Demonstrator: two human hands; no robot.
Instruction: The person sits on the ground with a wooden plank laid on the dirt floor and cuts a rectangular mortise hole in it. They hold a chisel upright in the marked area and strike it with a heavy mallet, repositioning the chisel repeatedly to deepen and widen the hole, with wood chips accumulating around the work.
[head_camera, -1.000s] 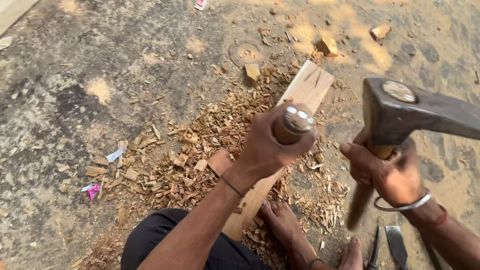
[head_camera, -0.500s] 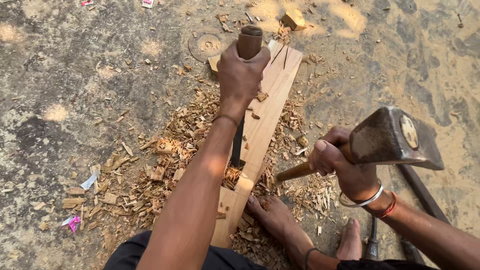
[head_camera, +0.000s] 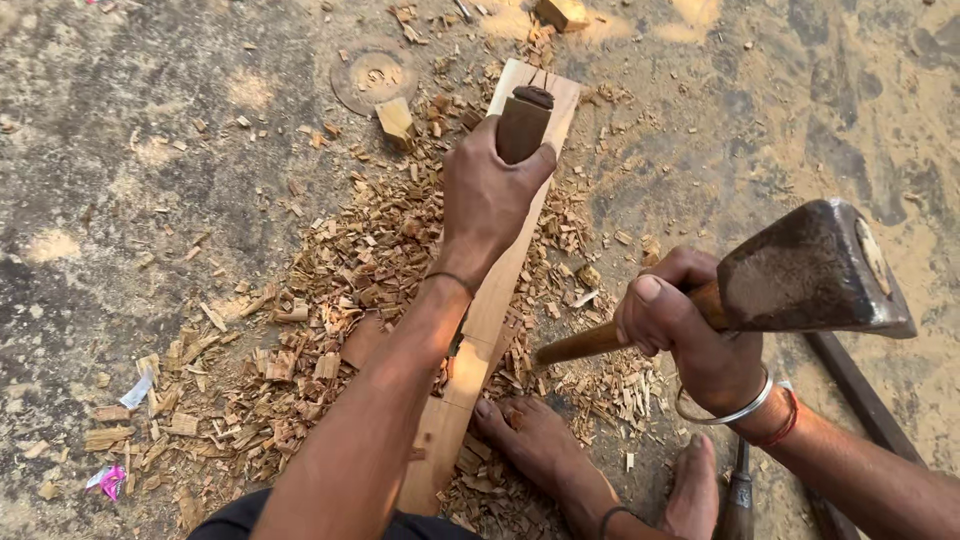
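My left hand grips a wooden-handled chisel held upright over a long pale wooden plank lying on the ground. My right hand holds a hammer by its wooden handle; the heavy dark steel hammer head is raised to the right of the plank, level with my wrist. A metal bangle and a red thread circle my right wrist. My bare foot presses against the plank's near end. The chisel's blade is hidden behind my left hand.
Wood chips lie thick on both sides of the plank over sandy concrete. A small wooden block and a round metal disc sit at the far left of the plank. Another tool handle and a dark bar lie at right.
The view has shifted. My left hand with the chisel has moved along the plank toward its far end. The hammer head stays raised at right, now closer to the camera.
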